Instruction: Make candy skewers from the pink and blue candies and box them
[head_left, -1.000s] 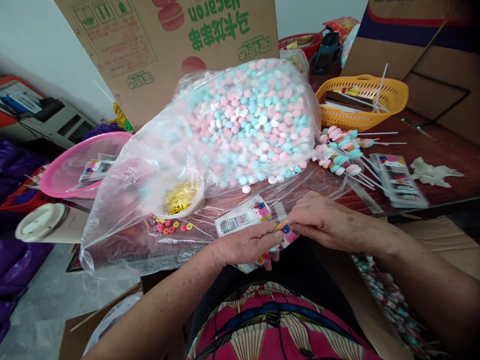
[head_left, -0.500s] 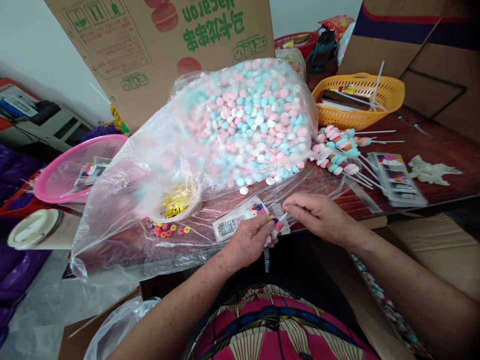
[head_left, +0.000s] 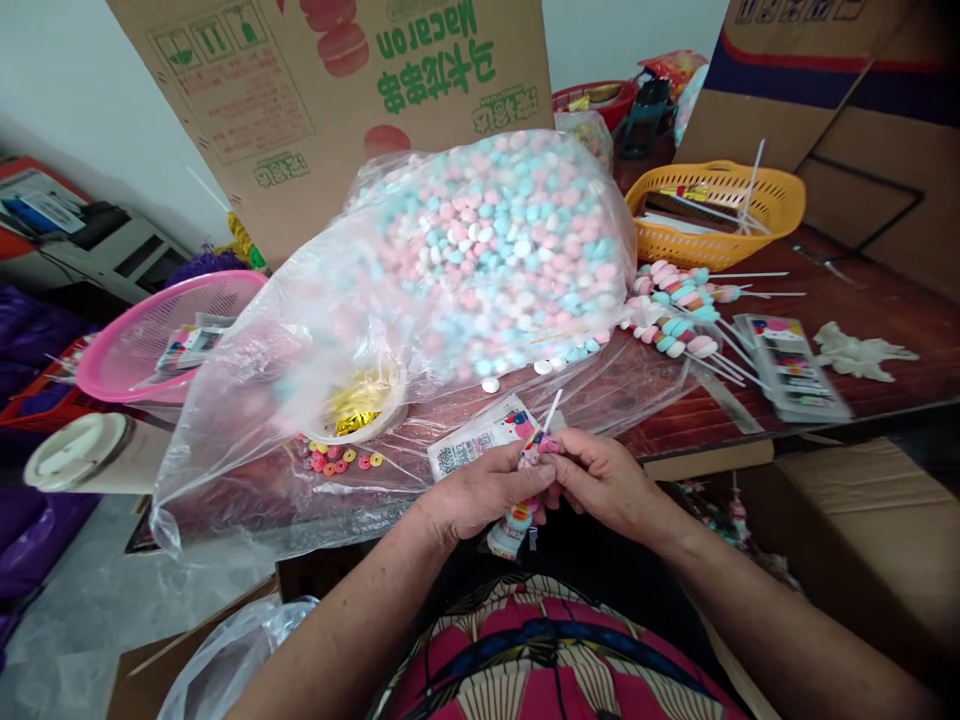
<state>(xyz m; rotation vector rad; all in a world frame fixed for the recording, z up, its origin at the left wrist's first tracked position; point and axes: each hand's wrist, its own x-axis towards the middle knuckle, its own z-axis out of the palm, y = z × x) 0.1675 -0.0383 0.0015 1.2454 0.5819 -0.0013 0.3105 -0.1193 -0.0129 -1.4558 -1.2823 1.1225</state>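
My left hand [head_left: 480,492] is closed around a marshmallow skewer [head_left: 510,532] in a printed clear wrapper, held at the table's front edge. Its white stick [head_left: 553,408] points up and away from me. At the wrapper's gathered neck, below the bare stick, my right hand [head_left: 611,482] pinches with thumb and fingers. Just beyond both hands lie flat printed wrappers [head_left: 469,447]. A big clear bag [head_left: 487,240] of pink, blue and white marshmallows fills the table's middle. Gold twist ties [head_left: 356,408] sit in a round tub, beside several small ring candies [head_left: 330,458].
Unwrapped marshmallow skewers [head_left: 675,300] lie at right, near a stack of wrappers [head_left: 795,365] and a crumpled glove [head_left: 862,350]. A yellow basket [head_left: 712,245] stands behind. At left are a pink basket [head_left: 112,370] and a lidded cup [head_left: 82,455]. An open carton [head_left: 862,520] is below right.
My right hand has moved down and left from the stick's end to the wrapper's neck, now meeting my left hand. The skewer's wrapped lower end has come into view below my left hand.
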